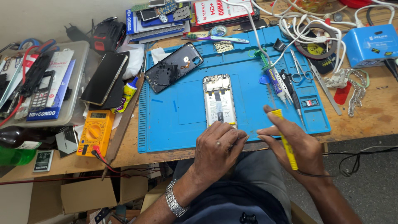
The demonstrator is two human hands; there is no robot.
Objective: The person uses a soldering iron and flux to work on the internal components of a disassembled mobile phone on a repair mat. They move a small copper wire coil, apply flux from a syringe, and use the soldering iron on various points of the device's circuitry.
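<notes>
An opened phone (219,101) with its back removed lies upright on the blue work mat (178,112). My left hand (216,149) rests at the mat's front edge, fingers curled against the phone's lower end; whether it pinches anything is hidden. My right hand (296,145) grips a yellow-handled tool (286,141) with a cord trailing from its rear, just right of the phone's bottom. The phone's black back cover (173,71) lies tilted at the mat's upper left.
A yellow multimeter (95,132) sits left of the mat, with a dark phone (104,77) and glue tube (127,93) above it. Scissors (299,70), tweezers and screwdrivers lie on the mat's right. A blue box (370,45), white cables and tape roll fill the back right.
</notes>
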